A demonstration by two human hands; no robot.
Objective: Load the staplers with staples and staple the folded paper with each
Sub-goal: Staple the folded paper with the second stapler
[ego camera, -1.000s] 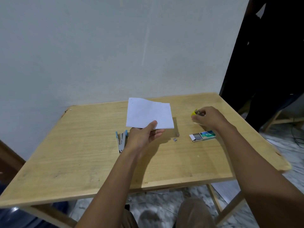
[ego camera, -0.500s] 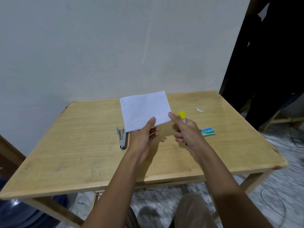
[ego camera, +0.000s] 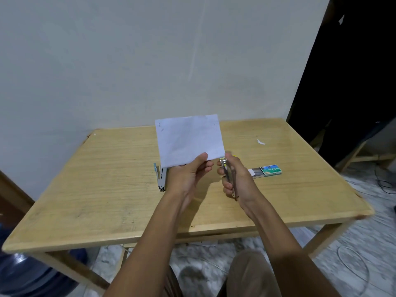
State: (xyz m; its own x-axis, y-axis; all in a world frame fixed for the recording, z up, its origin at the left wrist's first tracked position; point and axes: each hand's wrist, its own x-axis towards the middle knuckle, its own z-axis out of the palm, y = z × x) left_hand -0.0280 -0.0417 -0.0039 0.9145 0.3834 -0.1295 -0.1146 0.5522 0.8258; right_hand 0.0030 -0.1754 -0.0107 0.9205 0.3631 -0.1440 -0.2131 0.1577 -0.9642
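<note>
Standing against a pale grey wall (ego camera: 128, 61), the wooden bench (ego camera: 107, 200) fills most of what I can see, its far edge pushed up to the plaster. A big blue water jug (ego camera: 27, 273) sits on the floor under the near left corner.

Above the middle of the bench, towards the far edge, the folded paper (ego camera: 188, 138) is held up off the wood, nearly upright, with its face towards the person. The left hand (ego camera: 186, 176) pinches it at the lower edge, thumb on the front and fingers tucked behind. The right hand (ego camera: 237, 179) is just beside it, fingers curled round the yellow stapler (ego camera: 228, 176). The stapler's metal nose points up and sits right at the paper's lower right corner. Whether it has the sheet between its jaws I cannot tell from here.

The blue stapler (ego camera: 161, 176) lies flat on the bench just left of the left hand, its length running from the far edge towards the near one, blue end farthest away. The paper's lower left corner hangs over that end.

The staple box (ego camera: 267, 169), green on top, lies on the bench to the right of the right hand, towards the right edge, its inner tray slid partly out on the left side. A small white paper scrap (ego camera: 261, 142) lies beyond it, nearer the far right corner.
</note>
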